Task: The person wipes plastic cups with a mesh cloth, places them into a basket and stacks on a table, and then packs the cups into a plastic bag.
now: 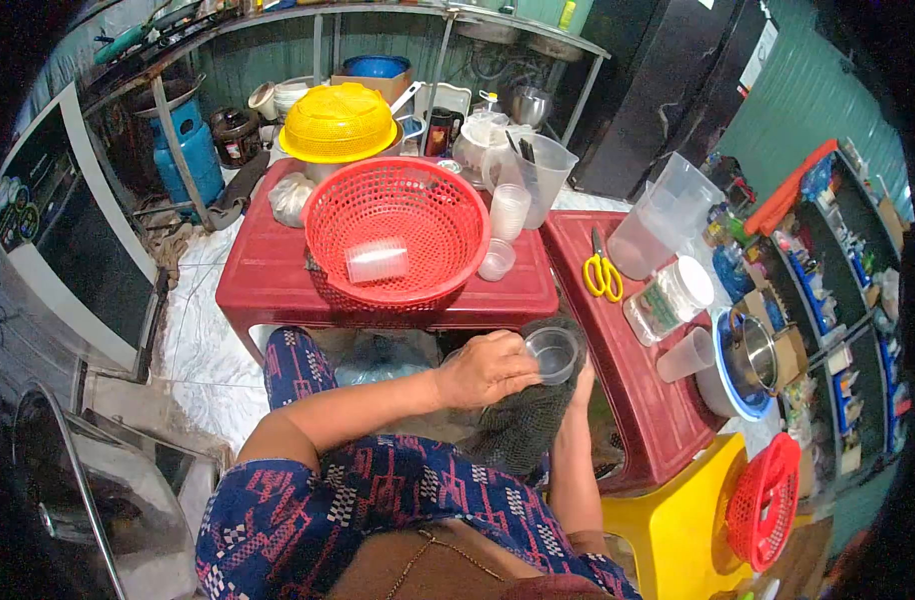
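My left hand (490,370) is closed on the edge of a clear plastic cup (556,356), which is tipped with its round mouth toward me. A dark knitted-looking cloth (518,425) hangs below and behind the cup, over my lap. Against the cup's right side, my right hand (582,385) grips this cloth; most of its fingers are hidden. Just beyond, a red colander (323,245) on the table holds a stack of clear cups (378,260) lying on its side. Beside it stand another stack of cups (511,210) and a small cup (497,260).
Two red tables (268,270) meet in front of me. The right one carries yellow-handled scissors (603,275), a lidded jar (668,300), a clear pitcher (643,235) and a cup (686,355). A yellow basket (338,122) sits behind the colander. A yellow stool (668,515) is at right.
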The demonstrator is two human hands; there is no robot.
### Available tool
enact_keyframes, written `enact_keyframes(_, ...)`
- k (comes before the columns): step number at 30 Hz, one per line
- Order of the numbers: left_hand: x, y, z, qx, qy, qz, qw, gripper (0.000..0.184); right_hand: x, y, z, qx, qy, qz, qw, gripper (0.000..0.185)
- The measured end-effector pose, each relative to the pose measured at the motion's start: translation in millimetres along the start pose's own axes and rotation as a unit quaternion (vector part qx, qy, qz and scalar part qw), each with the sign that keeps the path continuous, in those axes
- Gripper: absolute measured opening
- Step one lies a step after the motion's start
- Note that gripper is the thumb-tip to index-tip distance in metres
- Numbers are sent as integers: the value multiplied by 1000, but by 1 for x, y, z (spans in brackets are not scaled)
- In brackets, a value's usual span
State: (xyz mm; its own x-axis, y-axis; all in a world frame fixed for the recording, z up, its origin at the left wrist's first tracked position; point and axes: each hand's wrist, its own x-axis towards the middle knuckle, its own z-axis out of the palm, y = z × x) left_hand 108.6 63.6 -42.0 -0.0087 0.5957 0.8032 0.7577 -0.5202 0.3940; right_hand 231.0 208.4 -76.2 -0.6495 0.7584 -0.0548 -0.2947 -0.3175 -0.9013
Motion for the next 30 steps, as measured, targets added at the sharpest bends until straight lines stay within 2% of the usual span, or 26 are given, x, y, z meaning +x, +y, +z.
enact_keyframes(1, -3, -1, -2, -1, 0, -1, 1000, 16, 4, 13, -9, 40, -30, 18, 999, 36)
enact_keyframes(2, -6, -1, -5, 54, -18, -19, 998, 17, 8, 28, -13, 136, -44, 97, 985, 37)
enact_keyframes(3, -7, -2, -5, 110, -35, -37, 993, 18, 4, 33, -11, 62, -15, 66, 996, 37)
enact_keyframes(5, -12, -9, 2, 145, -11, -64, 987, 16, 0, 48, -10, -26, 48, 93, 994, 37)
enact_keyframes(6, -14, -10, 2, 156, 2, -91, 984, 17, -25, 21, 17, -150, 50, 27, 987, 36)
enact_keyframes(7, -15, -11, 3, 166, 15, -118, 979, 17, -28, 16, 24, -150, 51, 27, 987, 36)
enact_keyframes(9, -18, -8, 7, 191, 18, -117, 974, 16, -30, 9, 33, 119, -2, 55, 991, 36)
enact_keyframes(11, -23, -7, 8, 210, -21, -102, 972, 16, -34, -6, 40, 128, -9, 79, 989, 30)
enact_keyframes(12, -24, -1, 6, 206, -70, -107, 970, 18, -34, -7, 40, 21, -18, 35, 999, 28)
enact_keyframes(13, -23, 1, 4, 206, -69, -108, 970, 18, -34, -8, 39, -86, -27, -11, 996, 27)
enact_keyframes(15, -17, 5, -1, 180, -81, -91, 976, 23, -27, -2, 28, -110, -46, -15, 993, 29)
enact_keyframes(16, -13, 10, -6, 153, -117, -142, 971, 38, -26, 0, 26, -152, -44, -48, 986, 27)
enact_keyframes(17, -13, 8, -5, 153, -117, -142, 971, 38, -25, 3, 23, -192, -41, -81, 977, 25)
enact_keyframes(19, -15, 4, 0, 58, -39, -166, 984, 54, -20, 15, 18, -181, -22, -73, 981, 24)
enact_keyframes(21, -28, -3, 11, 38, -46, -179, 982, 58, -22, 23, 21, -165, -10, -87, 982, 21)
enact_keyframes(22, -34, -5, 16, 20, -55, -193, 979, 63, -24, 22, 25, -246, -2, -78, 966, 18)
enact_keyframes(23, -38, -7, 18, 21, -53, -191, 980, 63, -23, 27, 21, -246, -3, -81, 966, 18)
enact_keyframes(25, -47, -11, 22, -47, -84, -256, 962, 65, -21, 39, 13, -262, -41, -87, 960, 15)
enact_keyframes(26, -54, -18, 28, -16, -52, -219, 974, 64, -20, 42, 10, -263, -43, -85, 960, 15)
enact_keyframes(27, -56, -18, 28, -16, -50, -221, 974, 64, -20, 42, 9, -311, -50, -123, 941, 18)
enact_keyframes(29, -59, -18, 27, -48, -68, -295, 952, 57, -18, 40, 7, -403, -64, -198, 891, 26)
enact_keyframes(30, -58, -18, 26, -47, -65, -294, 952, 57, -17, 38, 6, -404, -66, -199, 891, 26)
